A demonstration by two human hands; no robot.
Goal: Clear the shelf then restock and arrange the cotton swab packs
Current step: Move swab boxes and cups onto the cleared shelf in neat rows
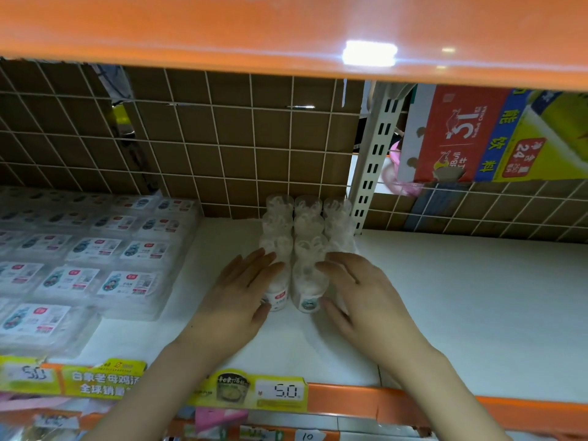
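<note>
the left hand [241, 288] and right hand [356, 288] lie flat and loose, holding nothing, pressing both sides of the cotton swab tubs [307, 246], whose rows run back toward the wire grid [222, 138].

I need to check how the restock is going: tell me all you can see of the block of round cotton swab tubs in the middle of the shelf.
The cotton swab tubs are clear plastic cylinders filled with white swabs, small labels low on the front ones. They stand upright in about three tight rows running back to the wire grid on the white shelf. The left hand and right hand flank the front tubs, fingers against their sides.
</note>
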